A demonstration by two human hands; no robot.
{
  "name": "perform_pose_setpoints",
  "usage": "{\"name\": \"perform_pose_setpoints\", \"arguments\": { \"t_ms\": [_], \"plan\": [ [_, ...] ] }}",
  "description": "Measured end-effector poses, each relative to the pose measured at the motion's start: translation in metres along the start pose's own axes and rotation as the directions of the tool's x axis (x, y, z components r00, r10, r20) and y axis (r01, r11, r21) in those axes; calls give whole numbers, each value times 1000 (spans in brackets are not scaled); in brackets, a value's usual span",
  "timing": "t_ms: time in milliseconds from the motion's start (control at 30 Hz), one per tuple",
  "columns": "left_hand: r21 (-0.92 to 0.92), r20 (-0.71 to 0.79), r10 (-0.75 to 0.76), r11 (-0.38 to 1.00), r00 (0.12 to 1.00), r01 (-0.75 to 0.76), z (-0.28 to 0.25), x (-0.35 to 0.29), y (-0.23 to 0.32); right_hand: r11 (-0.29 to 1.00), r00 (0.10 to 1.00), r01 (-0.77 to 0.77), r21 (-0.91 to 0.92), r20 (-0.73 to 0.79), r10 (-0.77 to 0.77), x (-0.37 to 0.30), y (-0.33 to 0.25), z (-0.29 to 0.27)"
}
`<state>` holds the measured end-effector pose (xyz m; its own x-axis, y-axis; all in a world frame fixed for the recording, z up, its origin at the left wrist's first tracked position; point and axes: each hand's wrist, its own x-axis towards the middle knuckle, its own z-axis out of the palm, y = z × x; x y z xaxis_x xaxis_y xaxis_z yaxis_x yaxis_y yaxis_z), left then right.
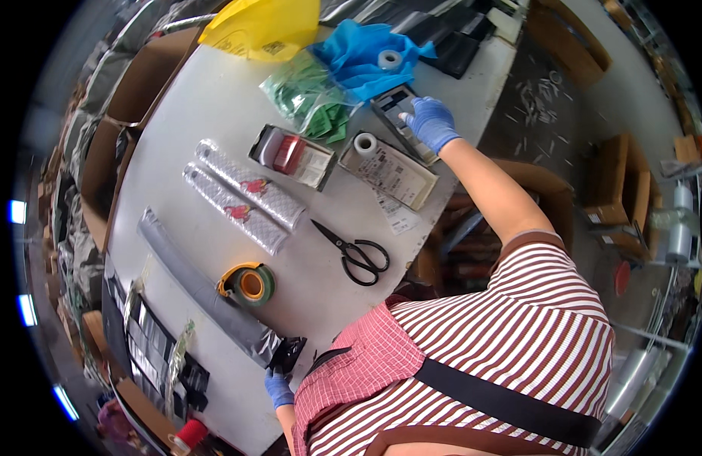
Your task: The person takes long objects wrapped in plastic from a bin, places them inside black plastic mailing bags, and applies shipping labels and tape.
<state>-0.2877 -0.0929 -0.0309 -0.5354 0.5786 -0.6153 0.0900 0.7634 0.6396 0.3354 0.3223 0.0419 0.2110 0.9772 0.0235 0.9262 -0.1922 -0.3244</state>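
Observation:
My right hand (433,124), in a blue glove, reaches to the far right. Its fingers are stretched out over a dark phone-like device (400,110) in a shallow box, holding nothing I can see. At the near edge my blue-gloved left hand (278,387) is closed on the black end of a long grey plastic bag (214,300); its fingertips are partly hidden. The bag lies slantwise across the table. Beside it are a roll of tape (252,284) in a yellow holder and two silvery wrapped sleeves (240,197) with red prints. Black scissors (354,254) lie nearer the right edge.
Open boxes hold red and white items (286,152) and printed labels (392,175) with a white roll. Beyond are green packets (309,95), blue plastic (366,57) and a yellow bag (263,26). Cartons (142,91) line the left edge; a red spool (190,433) stands near.

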Motion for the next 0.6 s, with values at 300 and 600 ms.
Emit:
{"name": "perform_pose_setpoints", "arguments": {
  "t_ms": [300,600],
  "plan": [
    [-83,-116,-85,994,990,75,4,8,-17,837,816,508,202,200,-543,1,-167,67],
    [-31,-181,53,998,982,-60,15,4,-27,850,799,517,-99,412,-438,9,-189,93]
  ]
}}
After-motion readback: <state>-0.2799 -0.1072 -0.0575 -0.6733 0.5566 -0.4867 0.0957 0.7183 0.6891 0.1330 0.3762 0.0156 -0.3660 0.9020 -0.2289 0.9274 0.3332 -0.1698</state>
